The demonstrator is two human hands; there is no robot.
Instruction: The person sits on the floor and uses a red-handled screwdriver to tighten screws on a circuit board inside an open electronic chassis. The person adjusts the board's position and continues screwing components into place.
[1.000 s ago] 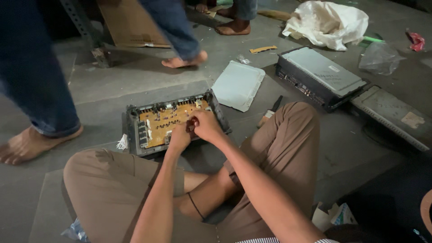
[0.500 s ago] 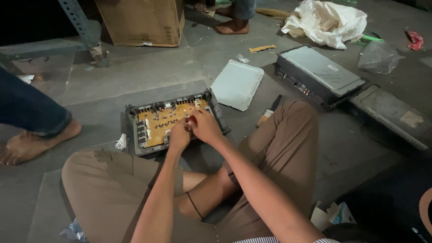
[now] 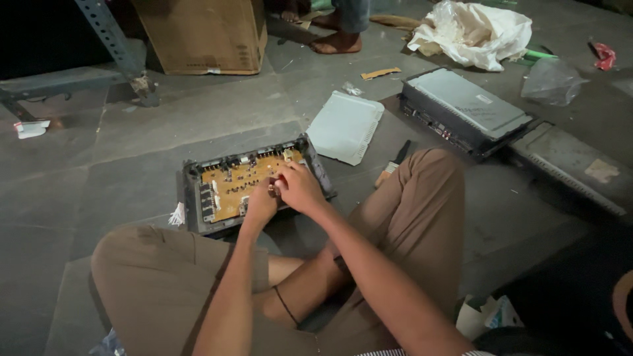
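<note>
Both hands, the left hand [image 3: 262,204] and right hand [image 3: 300,188], are curled close together on the open box [image 3: 198,198] with its orange board [image 3: 231,188], on the floor [image 3: 132,132] near the knees, holding something too small to tell.

Hands crowded over an open chassis, bare floor to the left

Both the left hand [image 3: 262,206] and right hand [image 3: 298,188] sit close together on the circuit board [image 3: 231,188], hemmed by the chassis walls [image 3: 190,198]. To the right lie a removed cover [image 3: 345,126] and paintbrush [image 3: 393,165], then the raised knee [image 3: 422,184]. Left of the chassis, the stone floor [image 3: 119,178] is bare up to the metal rack leg [image 3: 112,39].
</note>
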